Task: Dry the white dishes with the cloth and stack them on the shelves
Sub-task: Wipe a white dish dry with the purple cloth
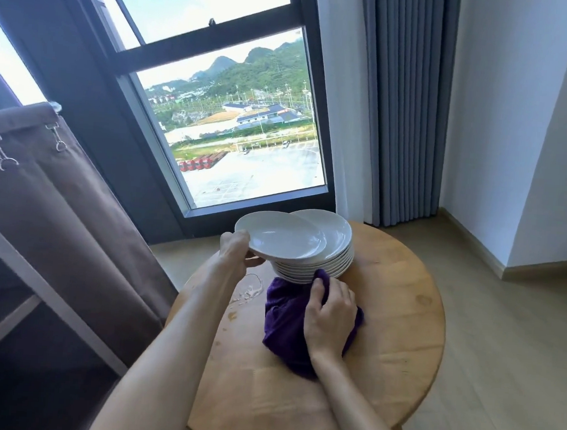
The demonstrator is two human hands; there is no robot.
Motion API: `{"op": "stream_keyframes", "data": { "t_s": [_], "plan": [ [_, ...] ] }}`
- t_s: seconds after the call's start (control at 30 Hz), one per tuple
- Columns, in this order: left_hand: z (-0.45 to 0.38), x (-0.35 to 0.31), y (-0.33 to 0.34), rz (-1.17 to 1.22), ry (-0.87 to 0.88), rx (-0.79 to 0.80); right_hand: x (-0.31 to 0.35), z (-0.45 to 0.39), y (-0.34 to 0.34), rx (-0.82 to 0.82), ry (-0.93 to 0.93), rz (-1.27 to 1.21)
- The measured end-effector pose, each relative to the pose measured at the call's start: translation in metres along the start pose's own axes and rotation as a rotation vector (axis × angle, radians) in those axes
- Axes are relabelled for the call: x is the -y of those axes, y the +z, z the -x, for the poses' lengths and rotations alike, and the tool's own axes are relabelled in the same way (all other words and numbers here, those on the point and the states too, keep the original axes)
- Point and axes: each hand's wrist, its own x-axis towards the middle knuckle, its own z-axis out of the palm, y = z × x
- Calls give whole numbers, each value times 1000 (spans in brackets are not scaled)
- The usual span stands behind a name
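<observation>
A round wooden bench (384,339) stands near a tall window (242,118). Nearest, the right hand (330,322) clutches a purple cloth (284,325) lying on the bench. Just beyond, the left hand (239,250) grips a white plate (283,240) by its left rim, tilted over the stack of plates (326,254).

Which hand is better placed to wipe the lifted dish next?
Right. The right hand already grips the purple cloth on the table, beside the stack. The left hand is busy holding the lifted dish.
</observation>
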Motion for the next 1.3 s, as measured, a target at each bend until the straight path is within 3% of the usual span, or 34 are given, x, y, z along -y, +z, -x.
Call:
{"op": "stream_keyframes", "data": {
  "t_s": [0.23, 0.37, 0.5, 0.67, 0.7, 0.8, 0.83, 0.97, 1.1, 1.23, 1.3],
  "plan": [
    [46, 19, -48, 534, -29, 110, 30, -55, -33, -276, 645, -468],
    [73, 37, -75, 702, -73, 174, 83, -74, -51, -231, 577, -708],
    [100, 65, -92, 670, -51, 62, 150, -50, -38, 46, 327, -652],
    [134, 81, -100, 823, -20, 2, 186, 17, -3, 809, -22, -250],
    [138, 81, -104, 826, 2, -21, 183, 28, 0, 802, -60, -186],
    [145, 86, -122, 854, -19, -78, 160, 52, -4, 414, -37, -93],
    [147, 89, -128, 869, -40, -90, 153, 62, -8, 358, 20, -75],
    [156, 93, -138, 854, 1, -90, 141, 104, -7, 502, 397, -244],
    [169, 95, -137, 727, 180, -154, 136, 116, 3, 452, 820, -578],
    [170, 91, -151, 523, 318, -173, 122, 105, 6, 364, 902, -742],
    [167, 82, -167, 371, 389, -96, 114, 93, 2, 342, 900, -782]
  ]
}}
